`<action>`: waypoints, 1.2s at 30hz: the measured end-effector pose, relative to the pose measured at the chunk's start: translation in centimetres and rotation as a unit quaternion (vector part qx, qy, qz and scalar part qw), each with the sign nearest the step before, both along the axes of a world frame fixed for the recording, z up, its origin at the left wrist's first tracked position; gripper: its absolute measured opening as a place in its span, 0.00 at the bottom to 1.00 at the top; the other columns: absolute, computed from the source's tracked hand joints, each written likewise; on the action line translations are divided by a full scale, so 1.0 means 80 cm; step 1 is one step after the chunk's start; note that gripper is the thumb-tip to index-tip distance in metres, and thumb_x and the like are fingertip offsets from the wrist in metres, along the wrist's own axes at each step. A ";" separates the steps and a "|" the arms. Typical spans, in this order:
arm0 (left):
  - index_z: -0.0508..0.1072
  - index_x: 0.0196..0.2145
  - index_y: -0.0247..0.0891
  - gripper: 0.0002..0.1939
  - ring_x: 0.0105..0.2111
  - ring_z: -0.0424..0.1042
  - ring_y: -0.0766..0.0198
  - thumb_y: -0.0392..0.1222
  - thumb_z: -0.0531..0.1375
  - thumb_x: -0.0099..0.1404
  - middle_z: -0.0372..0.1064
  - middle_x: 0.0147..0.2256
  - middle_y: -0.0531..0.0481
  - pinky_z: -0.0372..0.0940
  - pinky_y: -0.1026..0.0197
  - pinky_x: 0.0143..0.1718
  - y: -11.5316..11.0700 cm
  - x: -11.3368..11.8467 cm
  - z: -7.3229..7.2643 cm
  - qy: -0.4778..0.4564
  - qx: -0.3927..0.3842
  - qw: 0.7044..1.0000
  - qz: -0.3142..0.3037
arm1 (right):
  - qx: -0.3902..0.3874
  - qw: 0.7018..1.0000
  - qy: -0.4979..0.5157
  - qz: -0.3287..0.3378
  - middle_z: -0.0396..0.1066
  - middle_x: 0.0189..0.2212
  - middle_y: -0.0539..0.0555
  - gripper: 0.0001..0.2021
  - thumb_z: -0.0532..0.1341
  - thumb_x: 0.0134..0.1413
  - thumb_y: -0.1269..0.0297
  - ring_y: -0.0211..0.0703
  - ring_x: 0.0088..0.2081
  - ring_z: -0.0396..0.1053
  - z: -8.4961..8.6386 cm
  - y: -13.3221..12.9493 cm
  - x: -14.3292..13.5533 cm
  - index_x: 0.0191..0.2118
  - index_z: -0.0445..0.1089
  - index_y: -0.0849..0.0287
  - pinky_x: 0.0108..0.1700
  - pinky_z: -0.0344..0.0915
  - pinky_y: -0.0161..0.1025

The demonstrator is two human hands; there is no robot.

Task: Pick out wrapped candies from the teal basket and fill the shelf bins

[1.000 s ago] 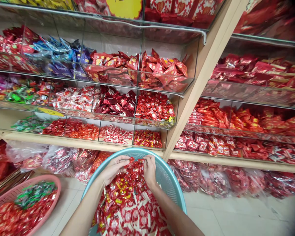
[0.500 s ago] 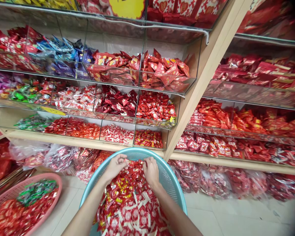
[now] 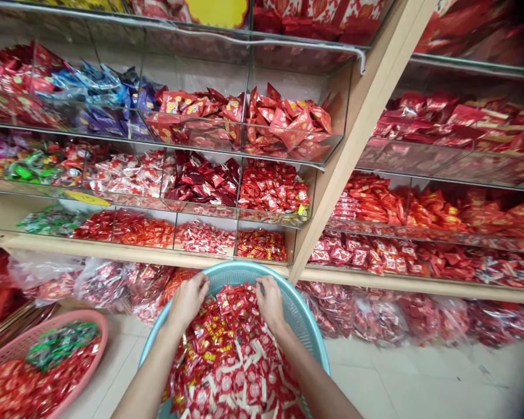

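A turquoise perforated basket (image 3: pixel 305 317) holds a heap of red wrapped candies (image 3: pixel 227 340), some with yellow print and others with white. Over its left side is my left hand (image 3: pixel 190 299), the fingers curled near the rim, and whether anything is between them is too small to tell. My right hand (image 3: pixel 269 299) is bent over the far right part of the heap, its fingers curled together at the candies' edge. What its fingertips hold, if anything, is hidden.
Shelves with clear-fronted bins (image 3: pixel 209 180) of wrapped sweets rise beyond the basket. A pink basket (image 3: pixel 96 331) with red and green candies is at lower left. Filled plastic bags (image 3: pixel 384 320) lie under the shelves on the tiled floor (image 3: pixel 362 384).
My left hand has moved left, away from the far edge of the candy heap. My right hand has barely moved. The view has shifted slightly.
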State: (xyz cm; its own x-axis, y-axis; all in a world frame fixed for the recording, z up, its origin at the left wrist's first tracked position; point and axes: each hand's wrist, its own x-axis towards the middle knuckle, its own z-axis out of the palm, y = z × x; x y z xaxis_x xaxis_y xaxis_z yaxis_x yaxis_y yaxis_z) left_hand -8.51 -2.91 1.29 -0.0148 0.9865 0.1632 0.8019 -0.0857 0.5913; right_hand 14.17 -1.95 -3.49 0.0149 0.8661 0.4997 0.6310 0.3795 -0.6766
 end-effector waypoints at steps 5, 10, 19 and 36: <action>0.67 0.47 0.41 0.18 0.42 0.69 0.52 0.45 0.54 0.58 0.69 0.41 0.41 0.59 0.57 0.40 -0.016 0.008 -0.009 0.159 -0.087 0.983 -0.008 | 0.022 0.990 -0.065 0.124 0.66 0.39 0.54 0.14 0.52 0.52 0.71 0.44 0.42 0.61 0.018 -0.020 -0.019 0.43 0.68 0.55 0.45 0.59 0.41; 0.66 0.49 0.42 0.20 0.41 0.69 0.54 0.37 0.54 0.57 0.68 0.43 0.42 0.59 0.57 0.42 -0.016 0.010 -0.018 0.177 -0.101 0.979 -0.025 | 0.021 0.957 -0.159 0.241 0.60 0.49 0.53 0.24 0.56 0.40 0.75 0.47 0.51 0.55 0.019 -0.034 -0.033 0.48 0.65 0.52 0.54 0.50 0.47; 0.70 0.42 0.40 0.17 0.38 0.69 0.60 0.41 0.58 0.53 0.72 0.35 0.49 0.61 0.60 0.42 0.002 -0.005 -0.027 -0.067 -0.057 0.994 -0.063 | 0.001 0.958 -0.188 0.216 0.58 0.52 0.53 0.22 0.58 0.40 0.74 0.47 0.54 0.51 0.006 -0.024 -0.022 0.45 0.67 0.52 0.54 0.47 0.48; 0.66 0.47 0.41 0.18 0.43 0.67 0.62 0.39 0.54 0.59 0.69 0.42 0.49 0.60 0.60 0.47 0.010 0.012 -0.031 -0.071 0.006 0.989 -0.131 | -0.013 0.967 -0.167 0.190 0.62 0.47 0.51 0.13 0.60 0.48 0.70 0.44 0.51 0.54 0.001 -0.016 -0.016 0.42 0.67 0.52 0.53 0.50 0.45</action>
State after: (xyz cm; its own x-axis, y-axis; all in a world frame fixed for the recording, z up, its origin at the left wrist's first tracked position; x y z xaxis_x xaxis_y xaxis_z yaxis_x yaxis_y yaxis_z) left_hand -7.58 -2.11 -1.21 0.2167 0.9578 0.1890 0.6609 -0.2864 0.6937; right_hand 12.86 -3.24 -3.44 -0.4656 0.7898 0.3992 0.6348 0.6124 -0.4713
